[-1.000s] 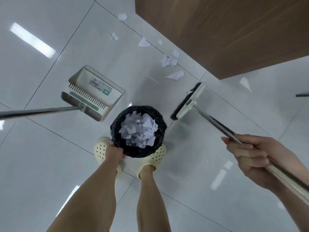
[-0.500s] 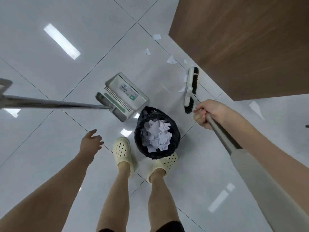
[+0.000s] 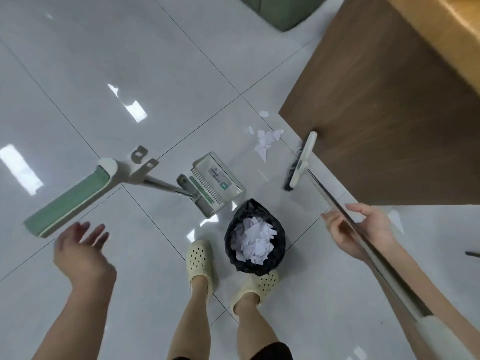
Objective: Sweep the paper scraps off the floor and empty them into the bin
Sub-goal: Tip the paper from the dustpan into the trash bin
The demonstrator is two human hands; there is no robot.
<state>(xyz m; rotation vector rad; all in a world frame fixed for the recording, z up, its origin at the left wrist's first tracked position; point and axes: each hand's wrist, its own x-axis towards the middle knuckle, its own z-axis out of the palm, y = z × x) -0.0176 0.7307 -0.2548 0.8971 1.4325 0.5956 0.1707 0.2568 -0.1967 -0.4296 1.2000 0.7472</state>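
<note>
Down at your feet, the bin stood between your shoes, its black liner packed with white paper, while more paper scraps lay on the far floor tiles beside the wooden cabinet. Your right hand wrapped loosely around the broom pole, whose near end ran out of view at the lower right. Your left hand was blurred, fingers spread and holding nothing, just below the green grip of the dustpan, which rested on the floor left of the bin.
</note>
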